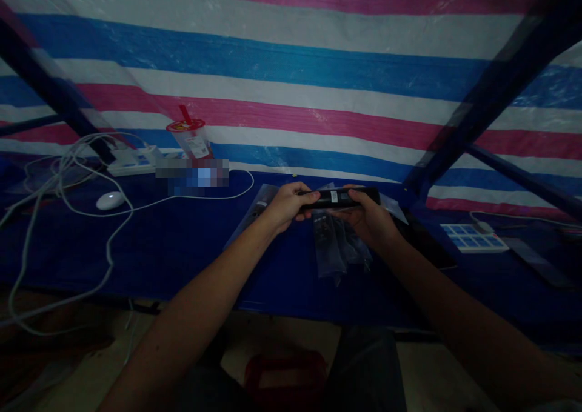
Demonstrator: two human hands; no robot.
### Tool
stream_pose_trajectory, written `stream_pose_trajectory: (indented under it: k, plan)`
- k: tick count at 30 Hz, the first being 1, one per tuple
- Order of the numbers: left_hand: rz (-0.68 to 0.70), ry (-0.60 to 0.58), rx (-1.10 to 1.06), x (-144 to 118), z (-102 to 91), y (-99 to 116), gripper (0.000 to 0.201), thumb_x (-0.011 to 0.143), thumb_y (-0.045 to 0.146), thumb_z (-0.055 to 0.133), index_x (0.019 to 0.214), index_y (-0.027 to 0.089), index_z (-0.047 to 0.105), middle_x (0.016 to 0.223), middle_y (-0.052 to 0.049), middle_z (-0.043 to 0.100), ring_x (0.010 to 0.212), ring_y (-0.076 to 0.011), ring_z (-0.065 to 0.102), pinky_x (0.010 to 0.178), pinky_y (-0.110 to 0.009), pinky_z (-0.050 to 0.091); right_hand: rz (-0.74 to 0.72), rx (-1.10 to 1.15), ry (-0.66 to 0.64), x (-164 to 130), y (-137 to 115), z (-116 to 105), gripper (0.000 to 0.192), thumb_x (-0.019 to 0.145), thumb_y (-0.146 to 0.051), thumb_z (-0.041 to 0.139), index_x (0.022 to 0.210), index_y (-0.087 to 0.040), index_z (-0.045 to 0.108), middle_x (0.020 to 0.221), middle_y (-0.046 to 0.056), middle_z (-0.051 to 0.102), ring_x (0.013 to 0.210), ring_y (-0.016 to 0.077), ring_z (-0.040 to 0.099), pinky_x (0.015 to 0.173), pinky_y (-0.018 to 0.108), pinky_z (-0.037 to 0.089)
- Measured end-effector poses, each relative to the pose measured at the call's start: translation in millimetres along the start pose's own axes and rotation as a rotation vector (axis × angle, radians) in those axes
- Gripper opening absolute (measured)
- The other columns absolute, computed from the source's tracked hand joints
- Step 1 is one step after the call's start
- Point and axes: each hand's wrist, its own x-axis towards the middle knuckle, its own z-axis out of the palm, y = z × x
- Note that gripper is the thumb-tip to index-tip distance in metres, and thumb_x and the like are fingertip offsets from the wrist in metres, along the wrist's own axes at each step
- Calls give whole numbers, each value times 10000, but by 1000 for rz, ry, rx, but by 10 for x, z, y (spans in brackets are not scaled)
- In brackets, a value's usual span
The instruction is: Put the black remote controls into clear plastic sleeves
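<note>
Both hands are up over the blue worktop (182, 248), holding a slim black remote (339, 198) sideways between them. The left hand (286, 206) grips its left end with fingers curled over the top, and the right hand (366, 215) wraps the right end from underneath. There's a small white label on the remote, too blurry to read. Right below it a few clear plastic bags (336, 248) lie flat on the worktop with dark stuff inside. Off to the left: a white mouse (110, 200), a tangle of white cables (68, 176), a power strip (134, 160) and a plastic cup (193, 139) with a red lid and straw. Striped tarp (291, 66) hangs behind everything.
</note>
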Motion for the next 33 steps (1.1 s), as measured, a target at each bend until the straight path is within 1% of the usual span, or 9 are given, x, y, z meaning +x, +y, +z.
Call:
stream_pose_trajectory:
  k: [10,14,16,18,20,23,26,29,33]
  plan:
    - [51,0,34,3,25,-13,192,840,324,715,802,211,564,600,-3,575,445,-98,517,392,-237,267,-22,3,0,-2,-22,-10,114,799,-228,729,903,-231,681,829,25,749,909,282,755,908,561,616]
    - [145,47,224,-5,22,-27,270,869,440,693,990,205,635,592,9,583,399,-100,468,406,-252,334,-20,33,22,13,-1,-31,119,811,-241,724,920,-228,676,834,24,750,886,274,755,895,552,621]
    - [288,113,417,-6,1,-34,320,856,423,716,1089,214,649,764,-30,664,523,-134,583,494,-284,455,1,34,44,28,13,-48,110,819,-247,715,918,-225,672,844,29,758,861,265,754,881,535,627]
    - [481,130,644,-1,-34,-41,355,806,376,779,1112,230,673,1014,-72,690,838,-207,689,718,-361,561,18,32,65,44,21,-66,88,830,-251,704,905,-220,670,843,33,760,831,252,751,872,515,632]
    - [636,75,821,4,-72,-48,392,759,333,827,1116,235,694,1164,-90,662,1102,-258,650,946,-430,534,20,35,78,57,19,-82,59,838,-248,691,884,-214,673,839,31,756,802,237,746,871,496,633]
    - [723,40,871,9,-100,-49,433,759,299,833,1162,233,688,1190,-93,664,1159,-256,627,1049,-452,481,14,44,79,68,-4,-94,31,837,-240,684,856,-217,677,847,23,755,803,221,741,877,464,629]
    - [703,110,713,17,-88,-36,374,798,330,805,1137,221,694,1145,-86,701,1110,-240,649,1007,-427,502,22,52,85,73,-32,-101,21,830,-246,680,841,-230,675,830,7,754,814,212,737,859,430,629]
    - [553,159,426,50,-84,-28,364,869,426,715,1145,190,683,988,-73,717,814,-187,684,734,-340,561,34,70,98,77,-47,-109,9,815,-240,671,820,-238,665,796,-8,746,789,201,729,846,420,627]
    - [393,164,170,115,-116,-49,382,853,448,713,1101,162,670,786,-31,653,566,-126,592,467,-246,449,51,80,105,75,-47,-112,19,819,-236,653,805,-249,651,780,-12,733,802,207,725,878,448,620]
